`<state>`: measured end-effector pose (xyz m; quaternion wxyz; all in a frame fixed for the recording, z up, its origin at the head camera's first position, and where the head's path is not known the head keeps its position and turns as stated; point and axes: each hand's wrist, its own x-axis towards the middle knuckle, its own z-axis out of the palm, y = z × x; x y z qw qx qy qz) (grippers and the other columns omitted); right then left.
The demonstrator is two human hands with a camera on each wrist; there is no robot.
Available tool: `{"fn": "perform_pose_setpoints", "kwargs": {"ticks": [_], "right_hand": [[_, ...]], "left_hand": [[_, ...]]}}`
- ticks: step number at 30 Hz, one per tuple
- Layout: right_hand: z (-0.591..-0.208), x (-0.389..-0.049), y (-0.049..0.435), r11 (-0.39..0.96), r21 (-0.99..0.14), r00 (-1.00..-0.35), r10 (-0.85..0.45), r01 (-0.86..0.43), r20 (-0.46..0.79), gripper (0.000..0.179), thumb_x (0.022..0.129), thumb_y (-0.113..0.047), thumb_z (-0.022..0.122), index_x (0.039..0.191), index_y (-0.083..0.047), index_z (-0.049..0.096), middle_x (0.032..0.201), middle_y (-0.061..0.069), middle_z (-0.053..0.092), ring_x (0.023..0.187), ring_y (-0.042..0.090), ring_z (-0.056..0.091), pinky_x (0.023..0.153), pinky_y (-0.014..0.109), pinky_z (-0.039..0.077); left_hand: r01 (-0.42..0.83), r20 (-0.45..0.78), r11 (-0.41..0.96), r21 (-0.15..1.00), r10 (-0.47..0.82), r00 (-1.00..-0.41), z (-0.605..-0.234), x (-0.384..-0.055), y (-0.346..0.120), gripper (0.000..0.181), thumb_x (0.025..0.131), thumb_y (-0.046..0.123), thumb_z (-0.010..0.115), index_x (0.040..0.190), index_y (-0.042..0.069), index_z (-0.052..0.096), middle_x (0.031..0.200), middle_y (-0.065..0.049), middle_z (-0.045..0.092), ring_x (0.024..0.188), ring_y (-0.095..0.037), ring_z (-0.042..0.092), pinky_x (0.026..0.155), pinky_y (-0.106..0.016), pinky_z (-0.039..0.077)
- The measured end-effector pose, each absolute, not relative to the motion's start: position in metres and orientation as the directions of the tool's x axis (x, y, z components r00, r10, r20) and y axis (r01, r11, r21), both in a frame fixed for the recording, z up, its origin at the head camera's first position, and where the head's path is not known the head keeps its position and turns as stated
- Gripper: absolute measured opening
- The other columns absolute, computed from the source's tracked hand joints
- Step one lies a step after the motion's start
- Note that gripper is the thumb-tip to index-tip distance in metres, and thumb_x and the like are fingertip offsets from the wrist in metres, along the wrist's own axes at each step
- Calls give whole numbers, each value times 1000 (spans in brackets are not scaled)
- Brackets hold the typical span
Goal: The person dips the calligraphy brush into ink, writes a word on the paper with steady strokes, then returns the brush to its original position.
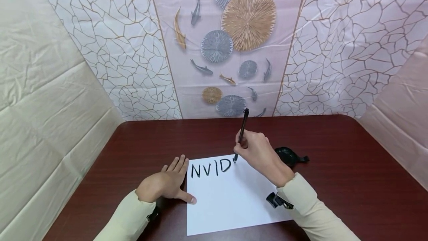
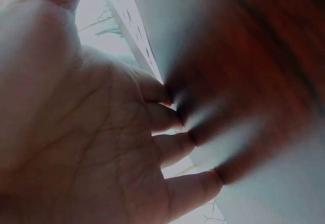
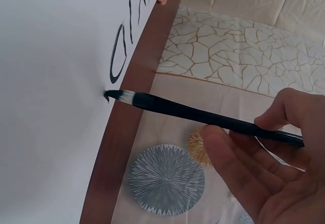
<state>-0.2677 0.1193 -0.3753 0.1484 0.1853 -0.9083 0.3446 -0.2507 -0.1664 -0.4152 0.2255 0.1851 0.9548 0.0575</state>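
My right hand (image 1: 262,153) pinches a dark-handled calligraphy brush (image 1: 243,127) between thumb and fingers. In the right wrist view, the black wet tip of the brush (image 3: 193,113) touches the white paper (image 1: 230,203), with a pale band of bristle behind it. Large black letters (image 1: 211,168) reading NVID run along the sheet's upper edge, and a short dark stroke shows at the tip. My left hand (image 1: 167,184) rests at the paper's left side, fingers straight on the table, thumb on the sheet. Its palm fills much of the left wrist view.
A black ink dish (image 1: 288,156) with a short handle sits just beyond my right wrist, partly hidden by it. The dark red-brown table (image 1: 143,140) reaches back to a patterned cloth backdrop (image 1: 133,47). Pale cloth panels (image 1: 36,151) flank both sides.
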Motion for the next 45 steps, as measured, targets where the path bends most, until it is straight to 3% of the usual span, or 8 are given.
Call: {"fn": "perform_pose_setpoints", "kwargs": {"ticks": [12,23,45], "right_hand": [[-364,-261,119,695,-584,-906,-282,-419,315,8,84,-7,69,86,-13,64,74,-3,64,59,11,56,47,29,44],[-355,-266,128,706,-579,-904,-226,-408,363,10,87,-6,67,93,-14,65,77,-4,68,71,9,64,57,29,51],[-358,-274,141,719,-584,-919,-206,-376,338,11,89,-4,70,97,-10,67,83,1,72,76,14,68,58,30,52]], "left_hand": [[331,-392,920,208,388,-834,-421,-254,-169,136,67,79,70,158,0,7,165,-19,0,151,-37,1,115,-61,14],[317,-401,924,213,378,-834,-414,-249,-165,133,69,74,74,158,-1,8,165,-19,0,151,-36,2,116,-59,14],[326,-408,922,208,385,-828,-415,-250,-166,135,68,77,71,158,0,7,165,-20,-1,151,-36,0,116,-60,12]]}}
